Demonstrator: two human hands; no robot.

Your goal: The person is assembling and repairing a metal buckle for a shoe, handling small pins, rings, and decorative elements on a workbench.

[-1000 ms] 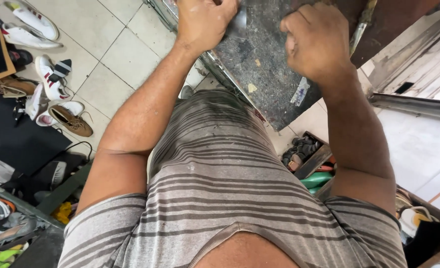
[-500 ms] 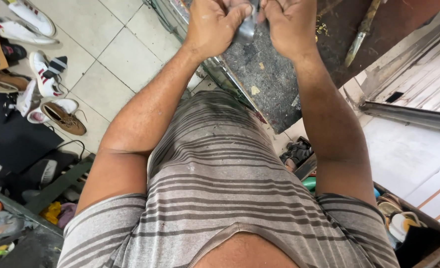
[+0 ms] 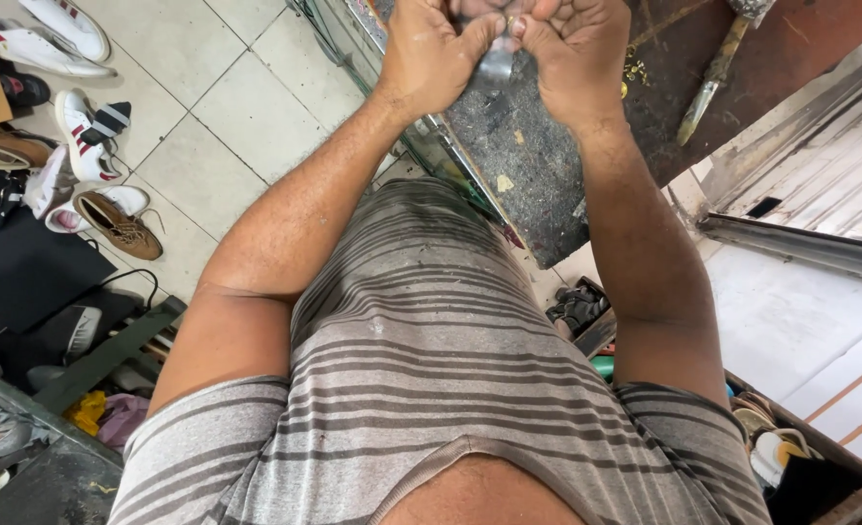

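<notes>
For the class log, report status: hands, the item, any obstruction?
Left hand and right hand together, both pinching a small grey metal piece. Held above the dusty workbench. Nothing in the way.

Person wears a short-sleeved T-shirt (image 3: pixel 431 360), grey with thin darker horizontal stripes, round neck. Fabric flecked with pale specks across the belly. Sleeves (image 3: pixel 188 437) end above the elbows; forearms bare, no watch or bands. Left hand (image 3: pixel 436 53) and right hand (image 3: pixel 577 49) ungloved. Small gold-coloured ring glint at one finger, unclear.
</notes>
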